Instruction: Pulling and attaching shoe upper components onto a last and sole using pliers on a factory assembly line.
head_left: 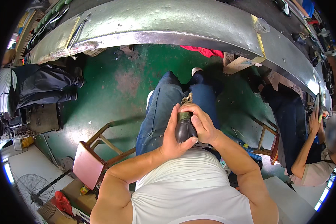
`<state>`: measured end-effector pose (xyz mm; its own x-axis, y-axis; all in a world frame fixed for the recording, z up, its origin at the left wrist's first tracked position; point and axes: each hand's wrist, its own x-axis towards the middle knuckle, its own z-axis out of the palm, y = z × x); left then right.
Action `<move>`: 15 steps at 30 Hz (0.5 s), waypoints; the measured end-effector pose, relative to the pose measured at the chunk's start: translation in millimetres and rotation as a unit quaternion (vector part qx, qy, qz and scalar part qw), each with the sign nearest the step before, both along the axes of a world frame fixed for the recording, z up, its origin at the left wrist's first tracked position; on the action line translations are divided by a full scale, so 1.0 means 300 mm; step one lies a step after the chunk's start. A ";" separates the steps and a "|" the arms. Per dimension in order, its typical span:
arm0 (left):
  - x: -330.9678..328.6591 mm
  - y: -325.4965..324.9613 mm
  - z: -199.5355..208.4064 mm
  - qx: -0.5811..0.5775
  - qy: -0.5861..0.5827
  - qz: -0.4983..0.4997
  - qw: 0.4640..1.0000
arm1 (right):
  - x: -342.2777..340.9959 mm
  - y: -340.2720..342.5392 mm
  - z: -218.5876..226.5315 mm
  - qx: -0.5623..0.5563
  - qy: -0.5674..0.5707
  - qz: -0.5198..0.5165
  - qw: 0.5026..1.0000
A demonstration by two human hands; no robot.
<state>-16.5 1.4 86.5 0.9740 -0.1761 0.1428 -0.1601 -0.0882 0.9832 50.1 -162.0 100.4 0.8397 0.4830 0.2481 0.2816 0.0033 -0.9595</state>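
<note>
Between my two hands, above my lap, is a black shoe (pixel 185 131) with a smooth rounded end toward me. An olive-green patch shows on its upper part, and a gold, frilly ornament sits at the end away from me. My left hand (pixel 171 136) wraps its left side, with the thumb across the near end. From the right, my right hand (pixel 201 122) closes over its far part, fingers bent across the top. Its underside is hidden by my palms.
A long metal-faced bench (pixel 145 22) curves across the far side. Wooden stools, one with a pink seat (pixel 87 164), stand at either side. At the lower left is a wire fan (pixel 30 190). People sit at left and right; the right person's hand (pixel 314 125) holds something flat.
</note>
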 end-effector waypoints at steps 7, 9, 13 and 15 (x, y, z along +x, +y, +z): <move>0.001 -0.013 0.001 0.012 0.005 0.018 1.000 | 0.027 -0.003 -0.009 -0.034 0.019 -0.002 0.999; 0.004 -0.008 -0.002 0.023 -0.002 0.019 1.000 | 0.042 -0.006 -0.008 -0.048 0.008 0.001 0.999; 0.034 0.019 -0.032 0.087 -0.007 -0.019 0.996 | 0.061 -0.030 -0.007 -0.059 0.042 0.028 0.997; 0.068 0.045 -0.062 0.167 -0.110 -0.048 0.979 | 0.049 -0.046 0.013 -0.054 0.022 -0.009 0.998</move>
